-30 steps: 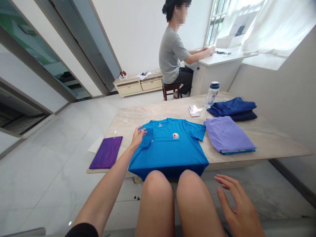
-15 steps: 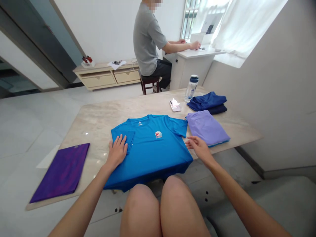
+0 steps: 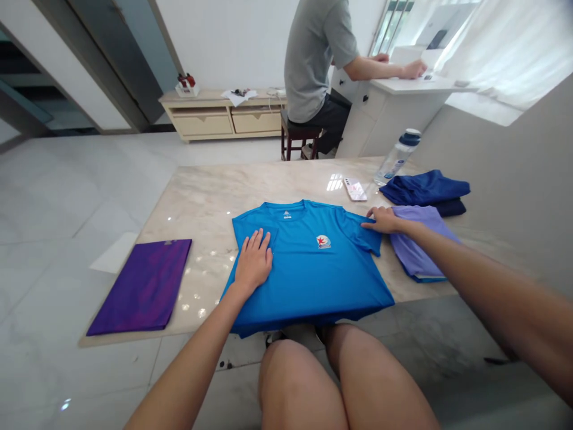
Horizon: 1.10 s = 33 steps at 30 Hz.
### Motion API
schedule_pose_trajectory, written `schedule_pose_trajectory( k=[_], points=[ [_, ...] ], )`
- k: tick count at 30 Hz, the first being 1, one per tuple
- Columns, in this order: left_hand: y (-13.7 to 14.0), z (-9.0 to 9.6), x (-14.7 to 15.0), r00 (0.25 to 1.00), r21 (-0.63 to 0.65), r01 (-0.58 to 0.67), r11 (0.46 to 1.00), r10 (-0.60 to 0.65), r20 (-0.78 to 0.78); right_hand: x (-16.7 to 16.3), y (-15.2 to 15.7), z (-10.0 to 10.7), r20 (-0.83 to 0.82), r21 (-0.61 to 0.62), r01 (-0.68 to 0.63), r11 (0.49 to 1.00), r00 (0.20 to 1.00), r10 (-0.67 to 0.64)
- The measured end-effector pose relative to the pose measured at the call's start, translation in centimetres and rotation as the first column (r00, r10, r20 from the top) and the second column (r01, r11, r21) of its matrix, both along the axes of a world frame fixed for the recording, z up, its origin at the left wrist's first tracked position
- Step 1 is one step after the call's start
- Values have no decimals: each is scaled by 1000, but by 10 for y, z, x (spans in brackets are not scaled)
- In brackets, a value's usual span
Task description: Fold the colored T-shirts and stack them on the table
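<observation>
Here, the left hand [image 3: 254,263] rests flat on the blue T-shirt [image 3: 308,275].

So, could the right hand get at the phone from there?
Likely yes: the phone lies just beyond the right hand, with only a strip of table visible between them. The hand does seem to be touching the sleeve of the shirt, though.

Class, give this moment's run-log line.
left hand: flat on blue shirt | right hand: at outspread sleeve, grip unclear | nearby: folded purple cloth, phone
</observation>
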<state>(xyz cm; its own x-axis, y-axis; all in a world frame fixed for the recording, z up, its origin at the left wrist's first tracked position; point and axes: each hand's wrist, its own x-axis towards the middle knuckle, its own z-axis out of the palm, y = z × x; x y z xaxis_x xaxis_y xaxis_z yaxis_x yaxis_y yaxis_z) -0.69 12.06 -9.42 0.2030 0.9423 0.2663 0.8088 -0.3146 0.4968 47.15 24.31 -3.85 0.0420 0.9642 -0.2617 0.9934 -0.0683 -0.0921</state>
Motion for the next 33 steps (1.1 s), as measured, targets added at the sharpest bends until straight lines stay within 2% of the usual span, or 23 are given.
schedule_pose_trajectory(
  k=[4, 7, 9, 11, 13, 15, 18, 20, 22, 24, 26, 27, 29, 33],
  points=[
    [1, 3, 2, 1000, 1, -8, 1000, 8, 24, -4, 1, 24, -75, -96, 19, 995, 997, -26],
    [1, 3, 3, 999, 18, -9, 1000, 9, 32, -13, -4, 43, -164, -107, 21, 994, 986, -38],
    [0, 2, 3, 999, 21, -15, 1000, 14, 40, -21, -8, 52, -252, -38, 43, 998, 966, -52],
    [1, 2, 3, 999, 19, -17, 1000, 16, 44, -31, -11, 61, -371, 106, 62, 992, 929, -19],
    [1, 2, 3, 998, 16, -16, 1000, 16, 55, -44, -12, 69, -422, 263, 68, 963, 905, 52],
    [1, 2, 3, 997, 17, -18, 1000, 17, 70, -59, -12, 77, -321, 339, 11, 941, 941, 105],
    [1, 1, 4, 997, 17, -24, 1000, 23, 69, -88, -12, 87, -95, 274, -96, 957, 987, 126],
    [1, 1, 4, 997, 14, -27, 1000, 26, 76, -112, -11, 90, -42, 225, -118, 967, 990, 131],
    [1, 1, 3, 995, 12, -27, 1000, 26, 94, -137, -11, 88, -104, 186, -118, 975, 985, 139],
    [1, 2, 3, 994, 12, -23, 1000, 22, 106, -156, -11, 84, -275, 142, -103, 985, 951, 139],
    [1, 2, 3, 995, 11, -18, 1000, 17, 96, -167, -13, 76, -405, 150, -94, 984, 902, 148],
    [1, 3, 3, 996, 9, -17, 1000, 16, 83, -169, -15, 71, -411, 184, -108, 977, 894, 177],
    [0, 4, 3, 999, 3, -19, 1000, 19, 51, -165, -25, 56, -308, 258, -201, 945, 910, 278],
    [-2, 2, 4, 999, 7, -20, 1000, 20, 27, -149, -56, 12, -126, 267, -406, 874, 884, 450]
  ],
)
